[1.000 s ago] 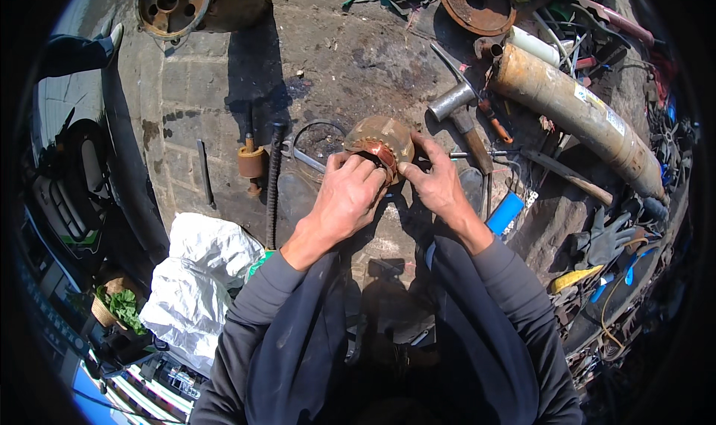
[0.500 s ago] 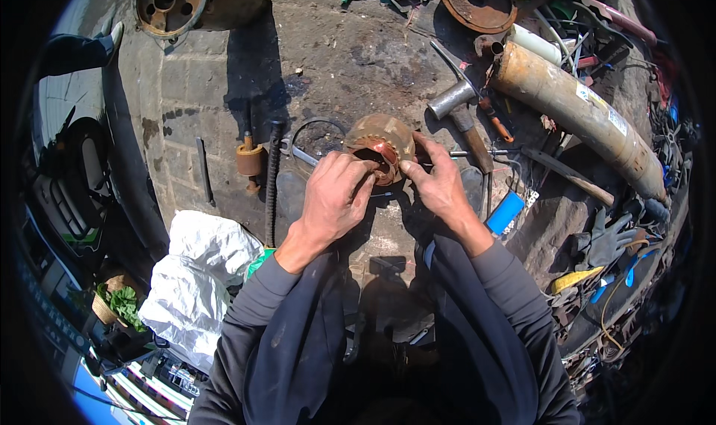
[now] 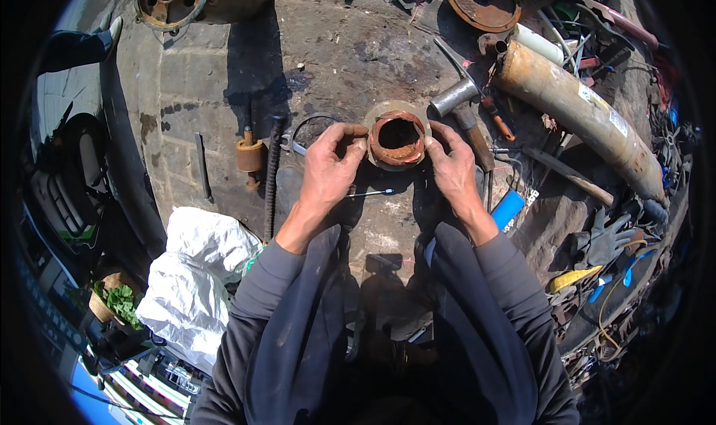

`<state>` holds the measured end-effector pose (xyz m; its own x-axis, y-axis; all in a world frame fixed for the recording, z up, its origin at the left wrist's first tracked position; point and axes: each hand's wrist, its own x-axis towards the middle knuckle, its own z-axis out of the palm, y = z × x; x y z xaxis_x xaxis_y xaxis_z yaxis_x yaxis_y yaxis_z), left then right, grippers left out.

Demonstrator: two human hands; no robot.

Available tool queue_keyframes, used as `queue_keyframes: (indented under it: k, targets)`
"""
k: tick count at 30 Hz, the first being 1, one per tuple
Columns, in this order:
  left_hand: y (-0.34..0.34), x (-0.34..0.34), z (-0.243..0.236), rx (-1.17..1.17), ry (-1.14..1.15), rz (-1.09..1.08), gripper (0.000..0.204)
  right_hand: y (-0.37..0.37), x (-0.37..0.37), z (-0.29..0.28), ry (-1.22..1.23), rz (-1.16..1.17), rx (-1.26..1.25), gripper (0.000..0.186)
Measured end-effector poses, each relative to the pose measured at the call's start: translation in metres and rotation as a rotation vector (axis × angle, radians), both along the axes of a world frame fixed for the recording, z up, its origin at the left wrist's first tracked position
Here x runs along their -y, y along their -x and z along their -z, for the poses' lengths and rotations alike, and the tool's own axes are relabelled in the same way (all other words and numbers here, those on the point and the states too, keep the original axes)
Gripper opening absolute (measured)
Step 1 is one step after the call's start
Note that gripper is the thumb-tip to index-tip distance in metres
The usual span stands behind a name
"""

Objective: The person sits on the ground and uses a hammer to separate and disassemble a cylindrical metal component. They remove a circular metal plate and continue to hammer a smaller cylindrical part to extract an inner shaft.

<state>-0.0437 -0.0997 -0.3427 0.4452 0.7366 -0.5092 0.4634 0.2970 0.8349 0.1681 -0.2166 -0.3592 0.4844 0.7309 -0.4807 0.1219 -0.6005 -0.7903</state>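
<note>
Between my hands stands a motor stator (image 3: 397,157), a short round metal body with a ring of reddish-brown copper windings and a dark open bore facing up toward me. My left hand (image 3: 332,164) grips its left rim with thumb and fingertips. On the opposite rim, the thumb and fingers of my right hand (image 3: 453,173) hold it too. A thin metal rod with a light tip (image 3: 377,193) lies on the ground just below the stator. To the left, a rusty rotor on a shaft (image 3: 250,156) stands apart from my hands.
A hammer (image 3: 456,97), an orange-handled tool (image 3: 500,125) and a long rusty metal cylinder (image 3: 574,100) lie to the right. A ribbed bar (image 3: 272,186) and white sack (image 3: 190,283) are left. Another person's foot (image 3: 115,32) shows far left.
The stator has tipped so its bore faces more toward me. My left hand has drawn its fingers out of the opening and moved to the left rim.
</note>
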Motion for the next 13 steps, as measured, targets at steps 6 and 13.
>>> queue_keyframes:
  k: [6, 13]
  targets:
    - [-0.0041, -0.0024, 0.0047, 0.020, -0.074, -0.019, 0.021, -0.0027, -0.0014, -0.0044, 0.038, -0.030, -0.009, 0.040]
    - [-0.0012, -0.0024, 0.0097, 0.036, -0.058, 0.001, 0.023, -0.0018, 0.0013, -0.0007, 0.024, -0.043, 0.023, 0.041]
